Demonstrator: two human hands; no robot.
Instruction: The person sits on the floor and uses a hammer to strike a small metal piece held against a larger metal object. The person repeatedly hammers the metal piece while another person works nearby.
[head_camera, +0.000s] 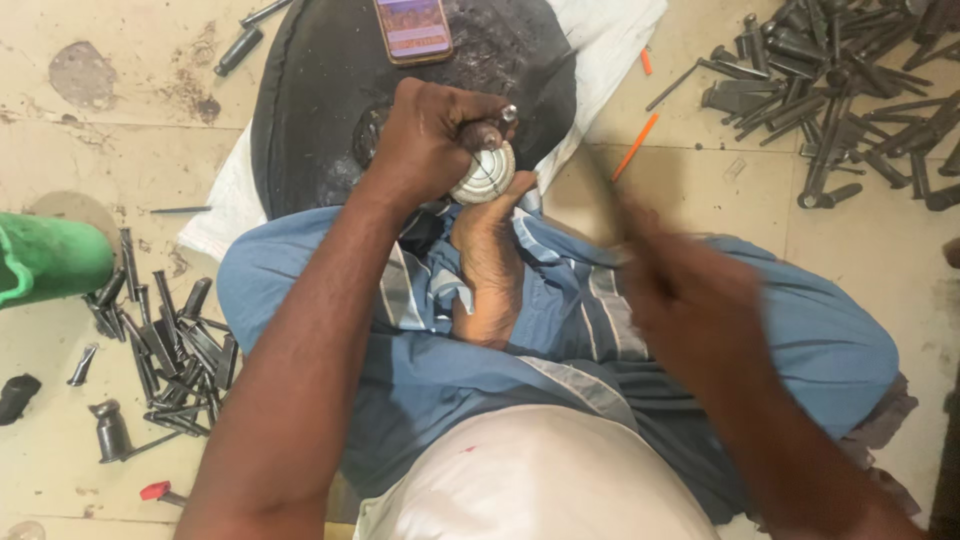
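Note:
My left hand is closed around a short dark metal part with a shiny tip, holding it on top of a round silver ribbed block. The block rests against my foot at the edge of a round black pad. My right hand is blurred by motion and grips a thin dark tool that points up toward the block. I sit on the floor in a blue striped cloth.
A phone lies on the black pad, which sits on a white sack. A heap of dark metal parts fills the top right; another heap lies at left beside a green container. Orange sticks lie on the tiles.

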